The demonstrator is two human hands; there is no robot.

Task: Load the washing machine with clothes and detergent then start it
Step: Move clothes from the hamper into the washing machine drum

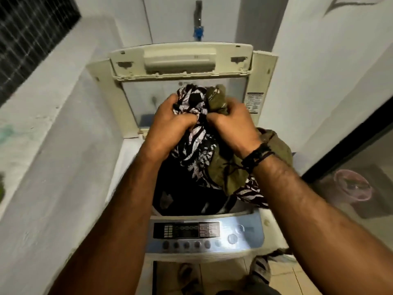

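Note:
A top-loading washing machine [263, 220] stands in front of me with its lid [180, 58] folded up at the back. Above the open drum [182, 194] I hold a bundle of clothes with both hands. My left hand [170, 124] grips a black-and-white patterned garment [197, 152]. My right hand [234, 124] grips an olive-green garment [225, 171] that hangs down over the drum's right rim. Dark laundry lies inside the drum. The control panel [202, 233] with its buttons faces me at the front.
White walls close in on the left [53, 145] and right [319, 81]. A blue tap [198, 33] sits on the wall behind the lid. At the right, behind a dark-framed glass door [348, 145], a pink tub [353, 186] stands on the floor. More cloth lies by the machine's front right [276, 255].

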